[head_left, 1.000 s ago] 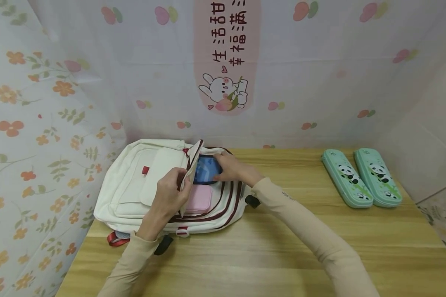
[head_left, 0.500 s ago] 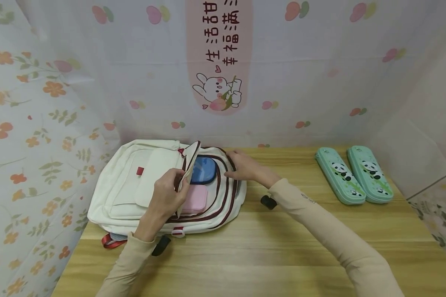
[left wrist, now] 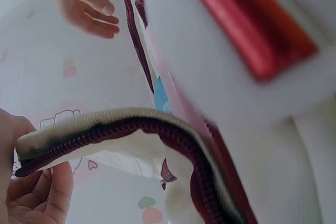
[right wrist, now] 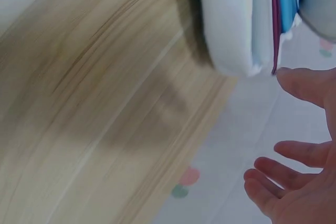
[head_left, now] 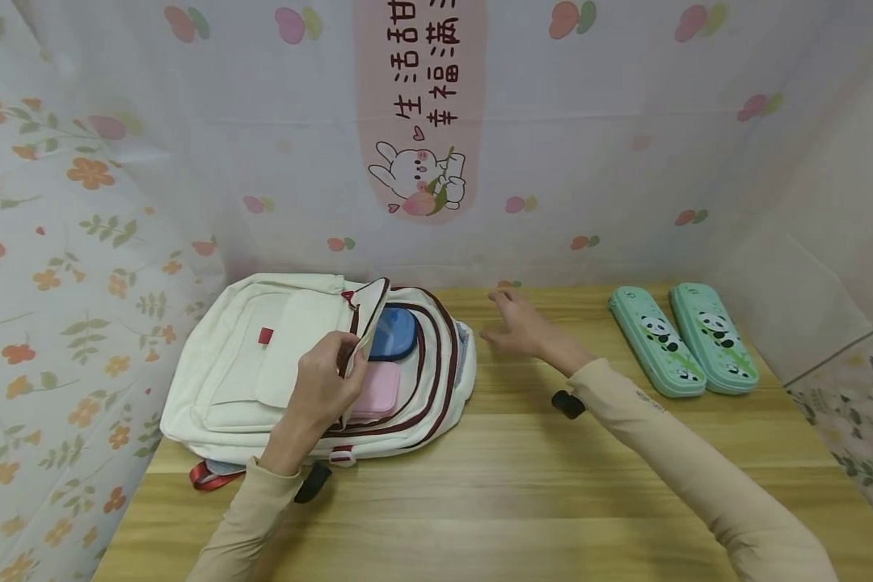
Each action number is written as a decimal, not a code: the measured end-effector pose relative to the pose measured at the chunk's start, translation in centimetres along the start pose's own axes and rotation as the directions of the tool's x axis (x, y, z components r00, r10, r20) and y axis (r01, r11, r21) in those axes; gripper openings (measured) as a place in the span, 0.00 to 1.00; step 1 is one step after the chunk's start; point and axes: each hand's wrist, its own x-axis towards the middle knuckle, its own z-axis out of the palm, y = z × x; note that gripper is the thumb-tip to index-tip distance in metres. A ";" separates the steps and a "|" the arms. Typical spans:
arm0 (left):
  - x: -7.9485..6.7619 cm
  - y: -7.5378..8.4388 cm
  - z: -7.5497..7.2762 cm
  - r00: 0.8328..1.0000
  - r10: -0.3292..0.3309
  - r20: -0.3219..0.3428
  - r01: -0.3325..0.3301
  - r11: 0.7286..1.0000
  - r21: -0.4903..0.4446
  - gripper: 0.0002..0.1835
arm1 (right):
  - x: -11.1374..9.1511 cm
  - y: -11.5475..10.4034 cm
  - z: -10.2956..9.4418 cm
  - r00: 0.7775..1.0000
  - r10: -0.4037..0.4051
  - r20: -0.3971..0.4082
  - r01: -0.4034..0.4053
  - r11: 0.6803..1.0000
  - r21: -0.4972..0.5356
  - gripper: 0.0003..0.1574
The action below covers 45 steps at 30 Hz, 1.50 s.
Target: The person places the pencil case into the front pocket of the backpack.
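A white backpack (head_left: 221,356) with dark red zippers lies on the table, its front pocket unzipped. My left hand (head_left: 326,378) pinches the edge of the pocket flap (left wrist: 105,127) and holds it raised. Inside the pocket sit a blue case (head_left: 394,333) and a pink case (head_left: 380,390), side by side. My right hand (head_left: 521,327) hovers just right of the backpack, holding nothing, its fingers spread and loosely bent. In the right wrist view the thumb (right wrist: 302,85) appears close to the bag's edge; whether it touches I cannot tell.
Two mint-green panda pencil cases (head_left: 658,341) lie side by side at the right of the wooden table (head_left: 480,501). A patterned cloth (head_left: 284,162) hangs behind and at the left. A red strap loop (head_left: 214,477) sticks out below the backpack.
My right hand has let go of the blue case and moved right, out of the pocket and past the backpack. The left hand still holds the flap.
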 end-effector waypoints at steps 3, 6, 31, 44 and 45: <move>0.0 0.0 0.1 1.000 0.005 -0.002 -0.005 1.000 -0.006 0.06 | -0.6 1.1 -0.5 0.999 0.034 -0.014 -0.034 0.999 -0.004 0.48; -0.1 0.0 0.2 1.000 0.008 -0.001 -0.008 1.000 -0.004 0.06 | -1.3 2.2 -0.8 0.998 0.059 -0.023 -0.059 0.998 -0.008 0.49; 0.0 0.1 0.8 1.000 0.027 -0.010 -0.027 0.999 -0.025 0.06 | -8.6 10.7 -3.9 0.973 0.221 -0.059 -0.227 0.968 -0.111 0.54; -0.2 0.0 1.0 1.000 0.000 -0.001 0.000 0.999 -0.035 0.05 | -12.6 13.9 -3.5 0.960 0.269 -0.083 -0.279 0.948 -0.150 0.54; -0.2 0.0 1.0 1.000 0.000 0.004 0.000 1.000 -0.030 0.05 | -12.9 14.2 -3.4 0.960 0.263 -0.094 -0.275 0.949 -0.153 0.55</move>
